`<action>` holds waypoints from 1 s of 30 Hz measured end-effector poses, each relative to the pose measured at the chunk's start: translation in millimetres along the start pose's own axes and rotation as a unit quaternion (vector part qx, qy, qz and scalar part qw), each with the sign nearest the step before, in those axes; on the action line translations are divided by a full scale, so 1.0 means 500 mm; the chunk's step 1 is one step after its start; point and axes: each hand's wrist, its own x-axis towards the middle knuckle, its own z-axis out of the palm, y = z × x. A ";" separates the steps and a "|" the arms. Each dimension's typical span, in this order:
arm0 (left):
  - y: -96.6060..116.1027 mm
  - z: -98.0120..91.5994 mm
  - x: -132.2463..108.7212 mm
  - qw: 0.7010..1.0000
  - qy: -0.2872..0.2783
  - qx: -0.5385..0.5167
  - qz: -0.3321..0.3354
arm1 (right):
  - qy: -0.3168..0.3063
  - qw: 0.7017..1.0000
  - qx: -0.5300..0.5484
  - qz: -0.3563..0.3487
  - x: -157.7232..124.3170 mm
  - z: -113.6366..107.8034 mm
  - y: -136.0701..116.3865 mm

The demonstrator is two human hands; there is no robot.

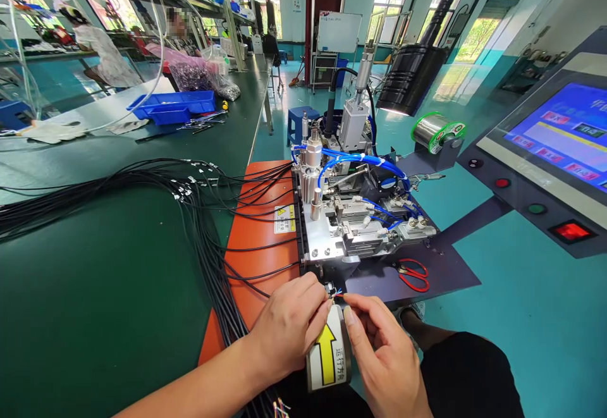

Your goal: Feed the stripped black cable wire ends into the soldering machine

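Note:
My left hand (296, 313) is closed, its thumb and fingers pinched on the end of a black cable, mostly hidden by the fingers. Thin coloured wires (337, 293), red and blue among them, stick out from that end beside a small fitting at the machine's front. My right hand (386, 358) is close to the wires' right side; its index fingertip is at the red wire, and a small gap shows between thumb and index finger. Below and between my hands is a round guide (328, 358) with a yellow arrow label.
Ahead stands a metal machine (351, 215) with blue air tubes. Black cables (208, 266) run across the orange plate (256, 215) and green table (95, 304). Red-handled scissors (414, 274) lie right. A solder spool (437, 132), lamp (408, 79) and screen (564, 133) surround it. Two people sit far left.

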 end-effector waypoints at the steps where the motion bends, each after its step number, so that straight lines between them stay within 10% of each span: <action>1: -0.001 0.000 0.000 1.000 -0.002 0.000 0.003 | 0.000 1.000 -0.003 -0.001 0.003 -0.001 -0.001; 13: -0.002 -0.002 0.002 1.000 -0.004 0.000 0.022 | -0.064 0.998 0.007 0.014 0.054 -0.027 -0.019; 22: -0.001 -0.003 0.001 1.000 -0.005 -0.025 0.007 | -0.055 0.975 -0.125 -0.178 0.037 -0.013 -0.007; 30: -0.001 -0.004 0.000 0.999 0.005 -0.042 -0.001 | -0.015 0.983 0.096 0.154 0.044 -0.036 0.005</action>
